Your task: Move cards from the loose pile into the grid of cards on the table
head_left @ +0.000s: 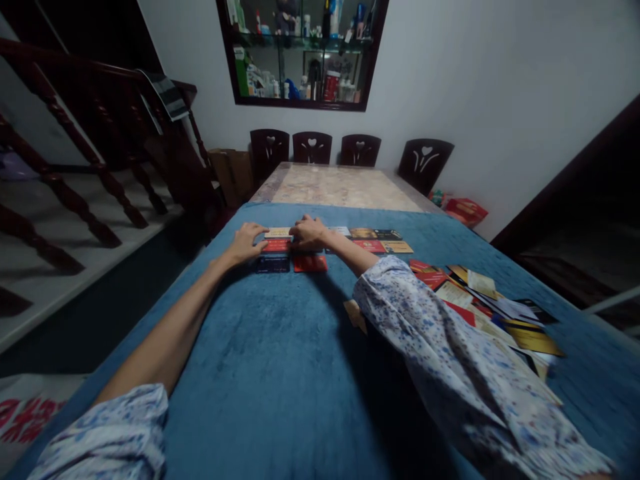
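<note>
On the blue cloth, cards lie flat in rows. My left hand [245, 243] is at the left end, thumb and forefinger spread at the edges of a cream card [277, 233] and a red card [275, 246]. My right hand [309, 233] reaches over the rows, its fingers bent down at the right ends of these two cards. It hides some cards beneath it. Nearer me are a dark blue card [273, 265] and an orange-red card [311, 264]. Further right lie a gold-brown card [363, 233], a black card [389, 235], a second red card [369, 247] and a tan card [398, 247].
A loose pile of cards [455, 293] spreads at the right, partly behind my sleeve. A beige card [355, 315] lies beside that sleeve. The blue cloth [240, 373] covers the near table; bare marble tabletop [345, 185] shows beyond. Several dark chairs [361, 148] stand around the far end.
</note>
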A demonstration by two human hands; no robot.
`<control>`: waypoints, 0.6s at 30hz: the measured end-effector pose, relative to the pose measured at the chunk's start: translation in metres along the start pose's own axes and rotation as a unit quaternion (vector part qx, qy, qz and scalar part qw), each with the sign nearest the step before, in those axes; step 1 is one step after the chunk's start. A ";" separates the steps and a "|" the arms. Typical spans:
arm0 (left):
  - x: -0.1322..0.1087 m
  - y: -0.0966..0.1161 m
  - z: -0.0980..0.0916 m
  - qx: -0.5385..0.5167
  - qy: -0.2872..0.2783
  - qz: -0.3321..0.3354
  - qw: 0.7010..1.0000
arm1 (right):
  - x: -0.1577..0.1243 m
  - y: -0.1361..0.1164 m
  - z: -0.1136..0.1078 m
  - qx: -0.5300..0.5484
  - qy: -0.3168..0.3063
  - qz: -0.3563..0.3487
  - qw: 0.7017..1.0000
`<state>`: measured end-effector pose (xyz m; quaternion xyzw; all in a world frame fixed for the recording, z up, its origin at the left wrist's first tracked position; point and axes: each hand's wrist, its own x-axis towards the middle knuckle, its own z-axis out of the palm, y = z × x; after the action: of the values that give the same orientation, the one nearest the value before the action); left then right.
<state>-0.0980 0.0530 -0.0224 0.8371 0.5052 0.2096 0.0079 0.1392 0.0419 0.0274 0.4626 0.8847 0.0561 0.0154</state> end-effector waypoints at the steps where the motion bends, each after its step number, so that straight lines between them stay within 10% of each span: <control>1: 0.000 0.005 -0.002 0.002 0.014 0.008 1.000 | -0.004 0.002 -0.001 -0.002 0.005 0.000 1.000; 18: -0.006 0.082 0.003 -0.045 0.113 0.183 0.975 | -0.090 0.025 -0.007 0.006 0.053 0.016 0.998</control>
<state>-0.0301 0.0086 -0.0088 0.8852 0.3308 0.3233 -0.0500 0.2104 -0.0183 0.0350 0.4731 0.8771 0.0753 -0.0348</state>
